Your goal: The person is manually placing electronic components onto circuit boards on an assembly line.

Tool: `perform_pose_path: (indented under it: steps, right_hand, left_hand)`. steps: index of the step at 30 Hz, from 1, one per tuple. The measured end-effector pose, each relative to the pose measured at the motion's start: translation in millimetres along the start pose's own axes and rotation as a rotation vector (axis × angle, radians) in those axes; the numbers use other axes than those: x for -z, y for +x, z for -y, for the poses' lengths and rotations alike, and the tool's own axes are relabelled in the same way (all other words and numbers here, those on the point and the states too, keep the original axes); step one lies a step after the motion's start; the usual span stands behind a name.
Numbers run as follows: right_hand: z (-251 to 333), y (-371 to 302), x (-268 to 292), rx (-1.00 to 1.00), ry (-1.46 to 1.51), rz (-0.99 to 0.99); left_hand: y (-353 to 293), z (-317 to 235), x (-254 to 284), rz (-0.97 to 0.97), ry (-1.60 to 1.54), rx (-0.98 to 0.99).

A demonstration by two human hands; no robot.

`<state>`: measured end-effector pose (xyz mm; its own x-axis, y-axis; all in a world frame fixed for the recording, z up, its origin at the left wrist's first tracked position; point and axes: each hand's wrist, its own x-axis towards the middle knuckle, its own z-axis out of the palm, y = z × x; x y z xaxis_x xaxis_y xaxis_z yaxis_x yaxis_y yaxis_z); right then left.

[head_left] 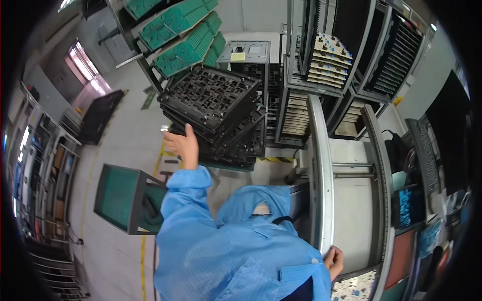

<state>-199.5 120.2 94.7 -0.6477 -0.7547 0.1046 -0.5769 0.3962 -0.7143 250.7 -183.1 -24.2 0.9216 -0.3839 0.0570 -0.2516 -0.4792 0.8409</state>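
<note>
My left hand [184,146] reaches forward with its thumb up and its fingers stretched out, holding nothing. It is beside the near left side of a stack of black slotted trays [213,95]; whether it touches them I cannot tell. The trays are piled unevenly, the lower ones turned at angles. At the lower right, my right hand [333,262] is closed, its fingers curled at the metal conveyor rail [327,210]. What it holds, if anything, is hidden. Just below this hand lies a pale circuit board [354,287] with blue and dark parts.
Green panels [173,25] fill a tilted rack at the upper left. Racks of pale boards [329,62] stand ahead on the right. A dark open-topped bin [120,195] with a green side is on the floor to my left. A keyboard [424,155] and monitor [449,135] are far right.
</note>
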Motion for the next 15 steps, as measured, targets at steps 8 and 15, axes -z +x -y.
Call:
perform_pose_path:
  steps: [8,15]
  right_hand:
    - [57,-6,-113,0.131,0.109,0.111]
    - [73,3,-134,0.163,0.113,0.055]
  left_hand:
    - [218,-68,40,0.003,-0.156,-0.086]
    - [223,-57,29,0.13,-0.347,-0.305]
